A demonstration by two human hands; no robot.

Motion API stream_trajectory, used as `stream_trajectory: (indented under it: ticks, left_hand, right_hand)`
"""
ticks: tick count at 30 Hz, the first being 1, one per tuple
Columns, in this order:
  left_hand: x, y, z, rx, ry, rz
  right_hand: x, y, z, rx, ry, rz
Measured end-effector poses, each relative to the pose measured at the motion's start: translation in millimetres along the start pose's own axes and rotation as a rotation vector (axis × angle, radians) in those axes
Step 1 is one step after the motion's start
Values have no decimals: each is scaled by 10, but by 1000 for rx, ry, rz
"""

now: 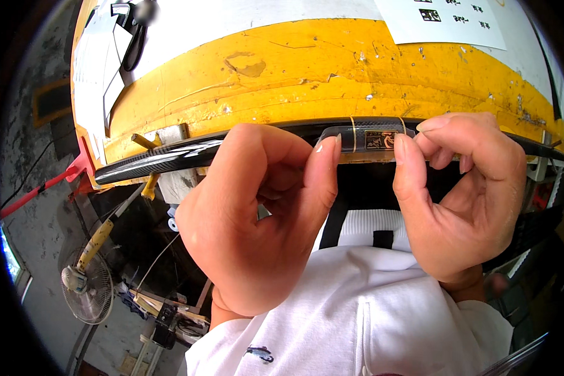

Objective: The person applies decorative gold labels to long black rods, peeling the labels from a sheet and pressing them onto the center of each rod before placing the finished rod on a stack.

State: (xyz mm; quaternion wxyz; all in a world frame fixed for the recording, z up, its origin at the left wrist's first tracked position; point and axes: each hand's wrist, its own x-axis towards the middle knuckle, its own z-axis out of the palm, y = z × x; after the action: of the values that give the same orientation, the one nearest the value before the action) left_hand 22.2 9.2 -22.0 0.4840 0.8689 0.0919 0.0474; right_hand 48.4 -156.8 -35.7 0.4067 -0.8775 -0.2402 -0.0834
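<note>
A long glossy black rod (185, 155) with a woven carbon look lies along the table's near edge. Two thin gold bands ring its middle. Between my hands, against the rod, is a clear sticker strip (346, 141) bearing a small black label with gold markings. At the strip's left end, my left hand (257, 213) is closed, thumb and forefinger pinched together. My right hand (467, 194) has its thumb on the strip's right end by the label, its forefinger bent close to the rod. The other fingers of both hands curl inward. My fingers partly hide the rod.
A worn yellow table edge (282, 69) lies beyond the rod. Yellow pegs (145, 141) on a bracket stand by its left part. White sheets (445, 22) lie on the table. A fan (88, 291) and a red bar (50, 182) are at the left.
</note>
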Motion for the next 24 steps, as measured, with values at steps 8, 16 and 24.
stream_trajectory:
  ticks: [8,16,24]
  left_hand:
    - [-10,-10,-4,0,7,16]
    - [-8,-6,2,-7,7,11]
    - [-17,-11,-14,-5,4,2]
  right_hand:
    - [3,7,-8,-9,-13,-21]
    - [-11,-50,8,-71,18,20]
    - [-145,-54,-76,-94,-67,-95]
